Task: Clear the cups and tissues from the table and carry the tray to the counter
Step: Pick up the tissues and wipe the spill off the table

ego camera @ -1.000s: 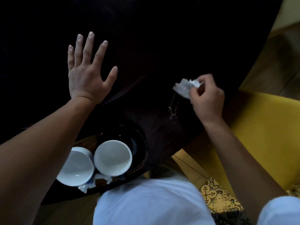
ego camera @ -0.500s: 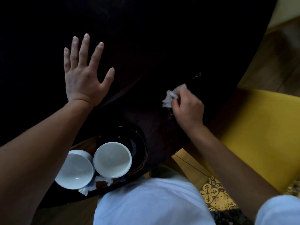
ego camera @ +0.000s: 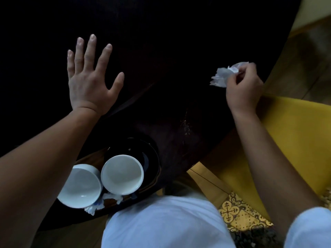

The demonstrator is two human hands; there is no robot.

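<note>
- A dark table (ego camera: 179, 42) is seen from above; it fills most of the view, and little surface detail can be made out.
- The left hand (ego camera: 89, 79) is laid flat on the table, fingers straight and spread, with nothing held.
- A crumpled white tissue (ego camera: 223, 76) is pinched in the curled fingers of the right hand (ego camera: 243, 86), near the table's right edge. Whether the tissue touches the surface cannot be told.
- Near the front edge, a dark tray (ego camera: 154, 176) is seen with two white cups on it, the left cup (ego camera: 80, 187) touching the right cup (ego camera: 122, 174); both look empty.
- More tissue scraps (ego camera: 102, 203) are tucked under the cups at the tray's near side.
- A yellow chair seat (ego camera: 295, 131) is seen to the right, beyond the table edge.
- The step in hand is judged to be gathering the tissue. It would best be kept bunched tightly, carried low across to the tray, and dropped beside the cups without knocking them.
- Faint specks (ego camera: 186, 126) are seen on the table between the hand and the tray; these may need a wipe.
</note>
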